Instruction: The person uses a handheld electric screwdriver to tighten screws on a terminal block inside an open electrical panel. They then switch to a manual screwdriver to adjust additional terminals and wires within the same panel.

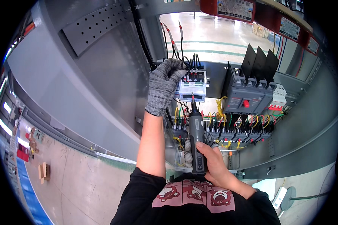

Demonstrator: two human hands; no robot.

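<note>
My left hand (162, 88), in a grey knit glove, is closed at the upper left of a white electricity meter (192, 85). Its fingertips pinch one of the black wires (183, 64) at the meter's top. Several black wires enter the meter's top terminals. My right hand (213, 159) grips a dark grey cordless screwdriver (196, 127), held upright with the thumb along its body; grey glove fabric shows around its fingers. The screwdriver's bit points up at the meter's front, overlapping its lower display; whether it touches cannot be told.
Right of the meter sits a large moulded-case breaker (248, 95) with black barrier plates, beside a small white breaker (278, 98). Below runs a row of smaller breakers (233, 135) with coloured wires. Grey cabinet walls (109, 82) flank my arms. Red insulated parts (229, 10) hang across the top.
</note>
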